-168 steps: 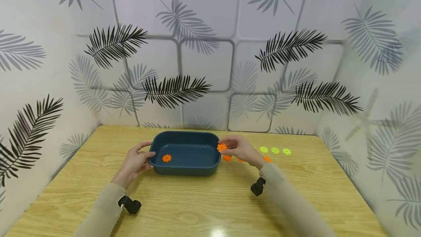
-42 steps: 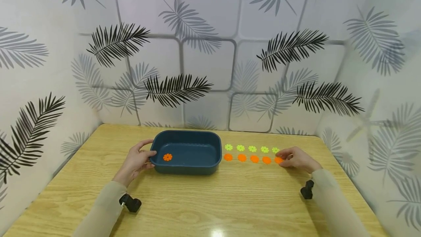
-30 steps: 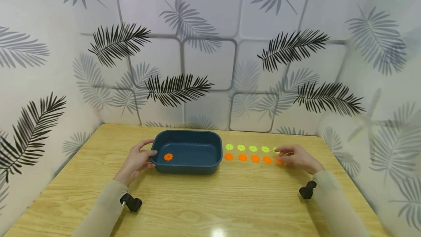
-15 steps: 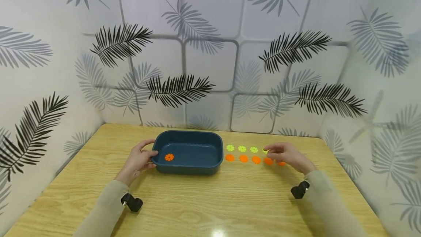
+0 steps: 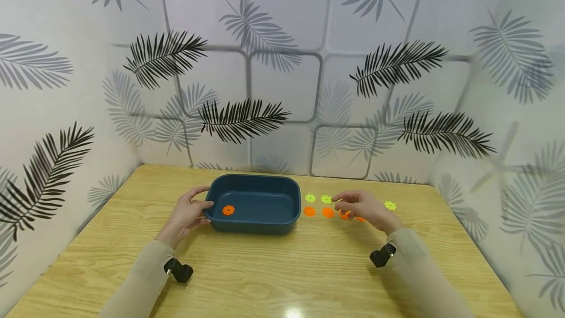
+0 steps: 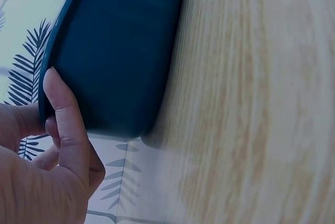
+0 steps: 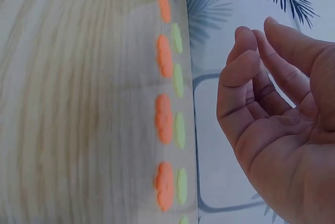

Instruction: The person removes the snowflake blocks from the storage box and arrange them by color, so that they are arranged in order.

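My left hand (image 5: 187, 215) grips the left end of a dark blue plastic basin (image 5: 253, 227), thumb over the rim and fingers outside; the left wrist view shows this hold. One orange flower-shaped piece (image 5: 228, 210) lies inside the basin, towards its left. To the basin's right, several flat orange flower pieces (image 5: 309, 211) form a front row, with yellow-green flower pieces (image 5: 310, 198) in a row behind. My right hand (image 5: 366, 209) hovers over these rows and hides some pieces. In the right wrist view its fingers are loosely bent, thumb apart from them, with nothing between.
A light wood-grain table (image 5: 282, 264) carries everything. Leaf-patterned walls (image 5: 282, 87) close it in at the back and both sides. A black wrist camera (image 5: 178, 270) sits on the left sleeve, and another black camera (image 5: 382, 255) on the right sleeve.
My right hand held an orange flower piece by the basin's right edge, then let one go at the orange row's right end. It has since moved left. My left hand has stayed put.
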`<state>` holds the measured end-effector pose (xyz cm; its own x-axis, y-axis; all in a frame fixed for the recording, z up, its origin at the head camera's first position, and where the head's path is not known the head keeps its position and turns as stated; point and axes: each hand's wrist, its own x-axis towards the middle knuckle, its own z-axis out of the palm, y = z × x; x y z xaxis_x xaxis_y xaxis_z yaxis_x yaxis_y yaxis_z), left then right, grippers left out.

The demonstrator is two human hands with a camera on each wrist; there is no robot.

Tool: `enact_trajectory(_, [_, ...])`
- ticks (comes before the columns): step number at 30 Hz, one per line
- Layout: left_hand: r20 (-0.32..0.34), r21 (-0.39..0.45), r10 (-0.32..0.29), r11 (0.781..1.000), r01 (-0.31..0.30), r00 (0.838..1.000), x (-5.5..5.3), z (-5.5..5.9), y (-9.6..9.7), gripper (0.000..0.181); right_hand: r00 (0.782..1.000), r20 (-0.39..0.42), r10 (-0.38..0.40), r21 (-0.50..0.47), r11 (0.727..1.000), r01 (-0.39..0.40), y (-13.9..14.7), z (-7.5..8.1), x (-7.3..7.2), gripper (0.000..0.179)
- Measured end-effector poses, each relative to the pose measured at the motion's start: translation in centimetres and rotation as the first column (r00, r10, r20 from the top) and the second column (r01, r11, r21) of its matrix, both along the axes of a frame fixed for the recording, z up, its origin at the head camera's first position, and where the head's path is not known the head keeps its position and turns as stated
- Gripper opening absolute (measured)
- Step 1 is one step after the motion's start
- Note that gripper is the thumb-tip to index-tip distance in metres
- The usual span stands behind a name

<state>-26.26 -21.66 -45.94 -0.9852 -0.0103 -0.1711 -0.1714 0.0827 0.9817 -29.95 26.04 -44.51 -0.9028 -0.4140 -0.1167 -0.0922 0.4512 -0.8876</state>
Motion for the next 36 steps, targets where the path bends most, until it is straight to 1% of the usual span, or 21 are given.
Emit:
enact_trajectory(2, [0.001, 0.001, 0.001, 1.000, -0.001, 1.000, 0.0, 0.0, 0.0, 0.056, 1.000, 0.011, -0.001, -0.011, 1.000, 0.001, -0.6, 0.2, -0.1, 0.046])
enact_trajectory(7, [0.009, 0.003, 0.009, 1.000, -0.009, 1.000, 0.0, 0.1, 0.0, 0.056, 0.999, -0.009, 0.031, -0.037, 0.999, -0.031, -2.2, 0.4, -0.1, 0.044])
enact_trajectory(10, [0.010, 0.009, 0.004, 1.000, -0.004, 1.000, -0.1, 0.1, 0.0, 0.056, 0.998, -0.023, 0.056, -0.053, 0.997, -0.057, -3.1, 0.4, 0.0, 0.042])
enact_trajectory(13, [0.005, 0.012, -0.001, 1.000, 0.001, 1.000, -0.2, 0.1, 0.1, 0.056, 0.997, -0.018, 0.078, -0.090, 0.993, -0.080, -4.1, 0.3, 0.1, 0.042])
enact_trajectory(18, [0.003, 0.005, 0.004, 1.000, -0.004, 1.000, -0.3, 0.0, 0.2, 0.055, 0.994, 0.011, 0.108, -0.147, 0.983, -0.105, -6.1, 0.5, 0.6, 0.041])
enact_trajectory(22, [0.003, 0.000, 0.008, 1.000, -0.008, 1.000, -0.3, 0.0, 0.3, 0.055, 0.990, -0.004, 0.139, -0.170, 0.976, -0.137, -7.5, 0.4, 0.7, 0.040])
enact_trajectory(25, [0.003, -0.001, 0.012, 1.000, -0.012, 1.000, -0.3, 0.1, 0.3, 0.055, 0.990, -0.011, 0.140, -0.175, 0.975, -0.140, -8.7, 0.6, 0.7, 0.041])
enact_trajectory(29, [0.006, 0.001, 0.018, 1.000, -0.018, 1.000, -0.3, 0.0, 0.2, 0.055, 0.992, -0.011, 0.124, -0.176, 0.977, -0.124, -10.1, 0.9, 0.8, 0.041])
enact_trajectory(36, [0.010, 0.004, 0.029, 1.000, -0.029, 1.000, -0.2, -0.1, 0.0, 0.055, 0.995, -0.010, 0.100, -0.201, 0.975, -0.100, -11.2, 0.9, 0.4, 0.037])
